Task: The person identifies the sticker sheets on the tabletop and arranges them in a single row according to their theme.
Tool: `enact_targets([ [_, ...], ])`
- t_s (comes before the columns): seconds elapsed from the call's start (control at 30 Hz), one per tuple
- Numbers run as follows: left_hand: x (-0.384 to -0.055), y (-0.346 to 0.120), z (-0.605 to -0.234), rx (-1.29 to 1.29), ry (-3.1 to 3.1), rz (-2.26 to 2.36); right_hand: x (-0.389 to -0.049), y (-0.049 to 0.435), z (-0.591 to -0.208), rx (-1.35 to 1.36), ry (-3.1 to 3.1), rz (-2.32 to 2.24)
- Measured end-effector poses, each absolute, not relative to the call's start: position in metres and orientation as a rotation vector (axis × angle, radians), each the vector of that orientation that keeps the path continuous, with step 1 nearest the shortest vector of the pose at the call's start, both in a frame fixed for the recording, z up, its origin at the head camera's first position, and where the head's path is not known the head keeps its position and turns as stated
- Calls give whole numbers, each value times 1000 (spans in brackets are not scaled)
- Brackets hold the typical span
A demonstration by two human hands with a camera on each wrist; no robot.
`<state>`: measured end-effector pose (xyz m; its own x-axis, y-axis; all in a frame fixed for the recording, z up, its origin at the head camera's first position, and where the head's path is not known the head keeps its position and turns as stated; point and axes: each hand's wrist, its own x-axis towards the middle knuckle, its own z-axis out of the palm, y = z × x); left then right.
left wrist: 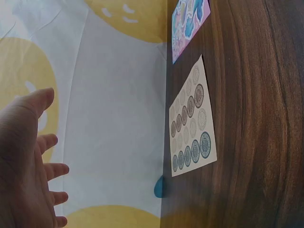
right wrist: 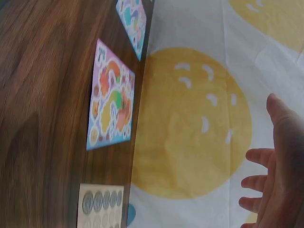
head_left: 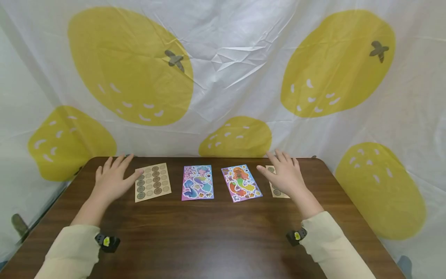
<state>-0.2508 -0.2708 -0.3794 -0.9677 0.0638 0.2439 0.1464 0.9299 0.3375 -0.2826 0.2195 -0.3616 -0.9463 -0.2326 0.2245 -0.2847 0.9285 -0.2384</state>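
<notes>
Left hand (head_left: 112, 181) and right hand (head_left: 285, 177): fingers spread, holding nothing. Two mermaid sheets (head_left: 197, 183); two tan seal sheets (head_left: 152, 182), print too small to read.

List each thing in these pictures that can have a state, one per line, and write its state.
Left hand, open, gripping nothing
Right hand, open, gripping nothing
Left tan sheet, lying printed side up
Blue mermaid sheet, lying picture side up
Orange-haired mermaid sheet, lying picture side up, turned askew
Right tan sheet, lying printed side up, partly hidden in the head view
Cloth, hanging, creased
</notes>
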Motion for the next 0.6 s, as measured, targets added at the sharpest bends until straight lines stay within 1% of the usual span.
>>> enact_targets([
  [0.6, -253, -279, -393, -111, -2732, -638, -284, 150, -371, 482, -2761, 626],
])
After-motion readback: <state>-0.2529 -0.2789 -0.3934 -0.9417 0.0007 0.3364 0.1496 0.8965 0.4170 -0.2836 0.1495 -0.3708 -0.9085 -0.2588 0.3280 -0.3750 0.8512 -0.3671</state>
